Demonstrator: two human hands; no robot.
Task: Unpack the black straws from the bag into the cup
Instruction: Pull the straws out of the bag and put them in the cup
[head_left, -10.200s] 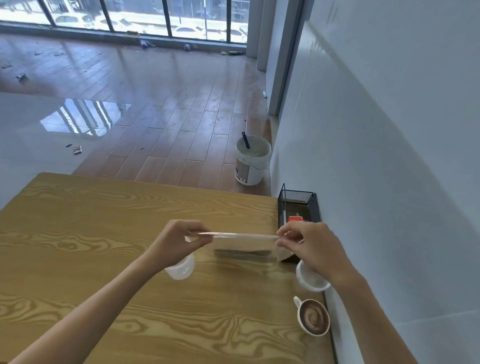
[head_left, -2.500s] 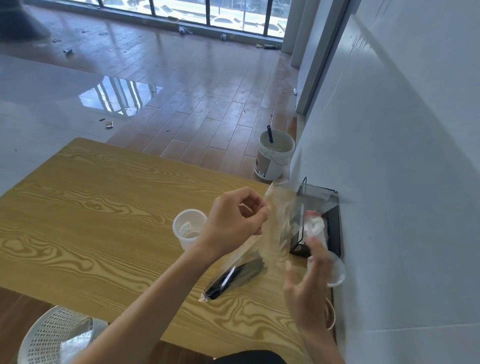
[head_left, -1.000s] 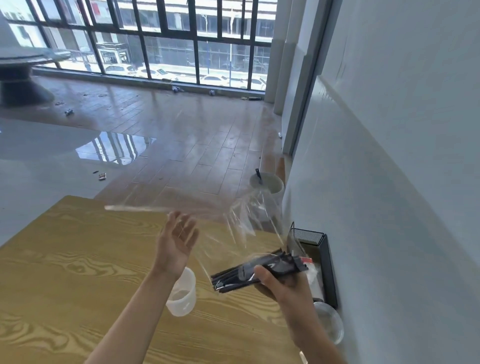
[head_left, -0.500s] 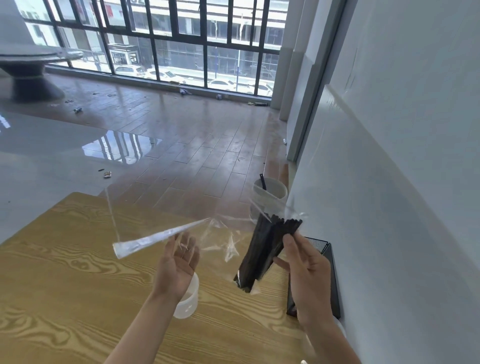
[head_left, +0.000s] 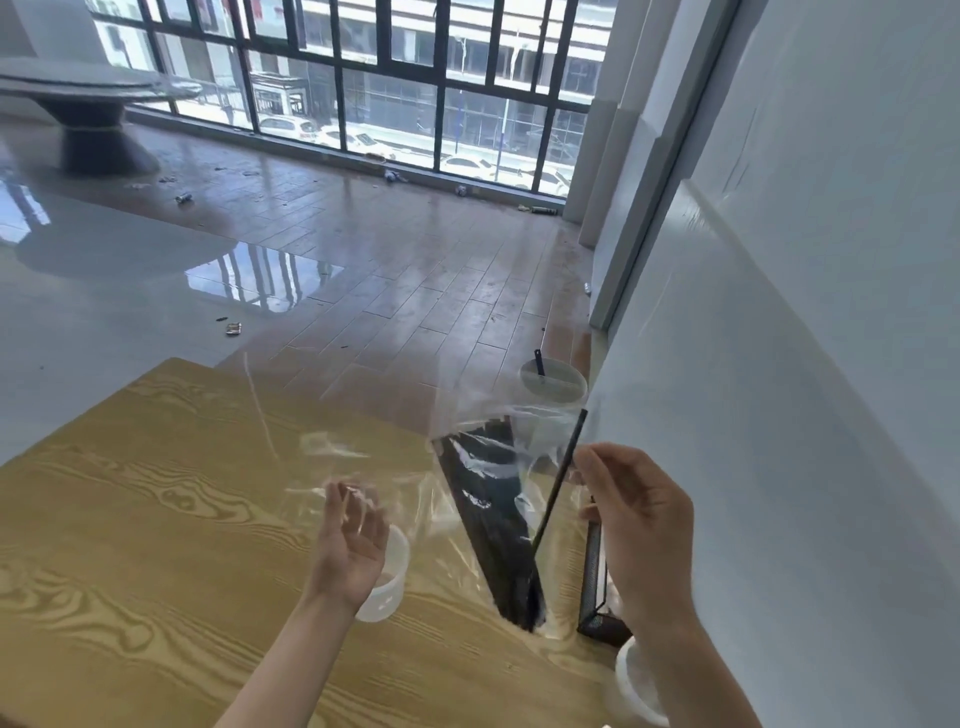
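A clear plastic bag (head_left: 363, 457) hangs spread above the wooden table (head_left: 156, 519) between my hands. Inside it a bundle of black straws (head_left: 493, 519) stands nearly upright, fanned wide at the top, its lower end close to the tabletop. My right hand (head_left: 639, 530) pinches a single black straw (head_left: 563, 473) that sticks up past the bag's rim. My left hand (head_left: 353, 540) is raised with fingers straight, and the bag's film lies across them. The translucent white cup (head_left: 392, 582) stands on the table right behind my left hand, partly hidden by it.
A black mesh holder (head_left: 592, 577) stands against the white wall (head_left: 805, 364) on the right. A white bowl (head_left: 631, 686) sits at the table's near right corner. On the floor beyond the table's far edge is a white bucket (head_left: 553, 382).
The straw bundle has swung from lying across my right hand to nearly upright in the bag. My right hand now pinches one straw at its top. My left hand stays raised beside the cup.
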